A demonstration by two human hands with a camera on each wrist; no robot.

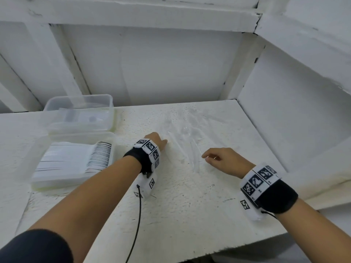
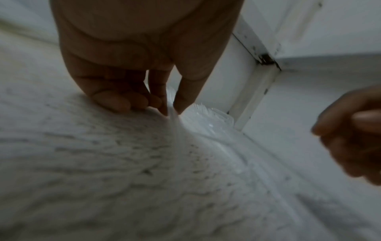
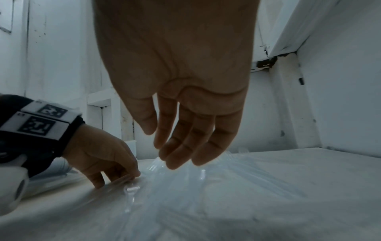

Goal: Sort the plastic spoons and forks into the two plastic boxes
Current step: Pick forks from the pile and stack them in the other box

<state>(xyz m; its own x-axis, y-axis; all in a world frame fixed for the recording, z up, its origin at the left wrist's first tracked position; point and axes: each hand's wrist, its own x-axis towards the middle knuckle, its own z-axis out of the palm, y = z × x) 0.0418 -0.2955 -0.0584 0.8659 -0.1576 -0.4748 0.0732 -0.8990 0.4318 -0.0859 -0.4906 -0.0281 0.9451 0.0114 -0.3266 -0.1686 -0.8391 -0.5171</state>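
The counter (image 1: 190, 215) is white and rough, with little bumps and small dark specks all over its top. Its front edge looks chipped and uneven. Behind it stands a white back wall (image 1: 152, 69) made of flat panels. Thick white beams (image 1: 133, 18) run across the top and down the sides. Thin dark cracks show where the beams meet. On the right, a white side wall (image 1: 296, 114) leans in close. The light is soft and even, with pale grey shadows in the corners.

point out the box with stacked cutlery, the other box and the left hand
box with stacked cutlery (image 1: 47, 179): head view, near rim.
other box (image 1: 112, 103): head view, far right corner.
left hand (image 1: 156, 140): head view, back of the hand.
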